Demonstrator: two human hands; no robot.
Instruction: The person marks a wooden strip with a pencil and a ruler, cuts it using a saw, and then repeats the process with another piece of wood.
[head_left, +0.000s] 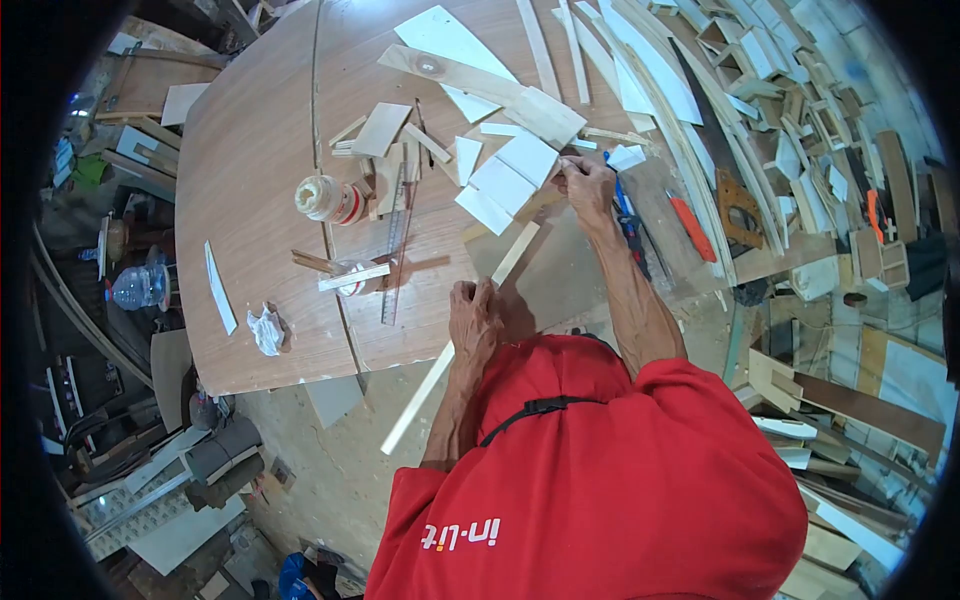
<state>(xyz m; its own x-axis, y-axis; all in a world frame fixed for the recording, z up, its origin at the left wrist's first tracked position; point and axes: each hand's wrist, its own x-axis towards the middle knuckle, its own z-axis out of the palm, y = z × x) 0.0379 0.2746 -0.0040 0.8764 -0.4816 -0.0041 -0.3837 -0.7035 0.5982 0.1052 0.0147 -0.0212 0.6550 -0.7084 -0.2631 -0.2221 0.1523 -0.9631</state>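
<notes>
Left hand [475, 320]: fingers closed around long pale wooden strip [418, 402], lower end past near edge of brown wooden tabletop [250, 150] | right hand [587, 187]: fingers at edge of white flat rectangular piece [528, 157], grip unclear | open stretch: tabletop's far left

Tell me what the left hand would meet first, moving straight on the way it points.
Probably the nearest of the white pieces ahead of the left hand; height clearance is unclear.
</notes>
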